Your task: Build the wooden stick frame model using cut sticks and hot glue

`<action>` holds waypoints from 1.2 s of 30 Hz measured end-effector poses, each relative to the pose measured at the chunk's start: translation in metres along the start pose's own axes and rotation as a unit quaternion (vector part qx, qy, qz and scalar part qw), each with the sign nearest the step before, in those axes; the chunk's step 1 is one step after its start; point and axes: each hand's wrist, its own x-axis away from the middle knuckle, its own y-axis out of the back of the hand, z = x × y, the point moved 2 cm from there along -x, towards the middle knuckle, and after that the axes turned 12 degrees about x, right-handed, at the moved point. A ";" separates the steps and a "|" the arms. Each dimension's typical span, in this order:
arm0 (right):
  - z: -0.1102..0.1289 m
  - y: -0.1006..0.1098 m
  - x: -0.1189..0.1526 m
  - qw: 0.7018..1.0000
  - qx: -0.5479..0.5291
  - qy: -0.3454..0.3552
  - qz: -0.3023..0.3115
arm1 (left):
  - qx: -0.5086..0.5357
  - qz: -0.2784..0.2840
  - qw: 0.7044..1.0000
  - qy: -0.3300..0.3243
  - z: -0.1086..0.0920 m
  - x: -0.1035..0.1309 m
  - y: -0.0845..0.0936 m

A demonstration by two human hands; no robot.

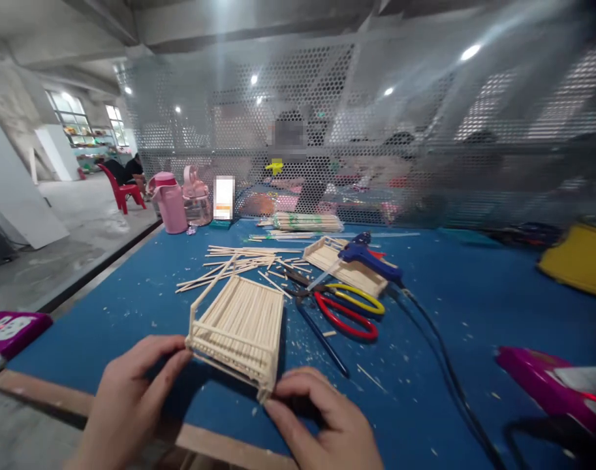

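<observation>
A small frame of glued wooden sticks (243, 313) is held near the front edge of the blue table (405, 405). My left hand (141, 385) pinches its near left corner between thumb and fingers. At the near right corner, my right hand (322, 418) has thumb and fingers closed on it. One thin stick leans up from the frame's left side. Loose sticks (239, 261) lie behind it. To its right are scissors with red and yellow handles (349, 313), dark blue-handled pliers (327, 339) and a blue glue gun (369, 256) resting over a second stick piece (371, 279).
Stick bundles (307, 222) lie at the back, beside a pink flask (170, 205) and a clear pink bottle (197, 202). A black cable (439, 339) runs down the right side. Purple objects (537, 375) (21, 329) sit at both sides. Mesh (400, 130) stands behind.
</observation>
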 end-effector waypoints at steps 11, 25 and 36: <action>0.011 -0.009 0.001 0.992 0.089 0.085 0.025 | -0.067 0.096 0.989 0.088 0.026 -0.045 0.000; -0.024 0.072 -0.064 0.906 0.413 -0.011 0.094 | -0.205 0.036 0.975 0.075 -0.027 0.015 -0.025; -0.038 0.055 -0.107 0.796 0.509 0.104 0.311 | -0.235 0.030 0.967 0.095 -0.020 0.000 -0.035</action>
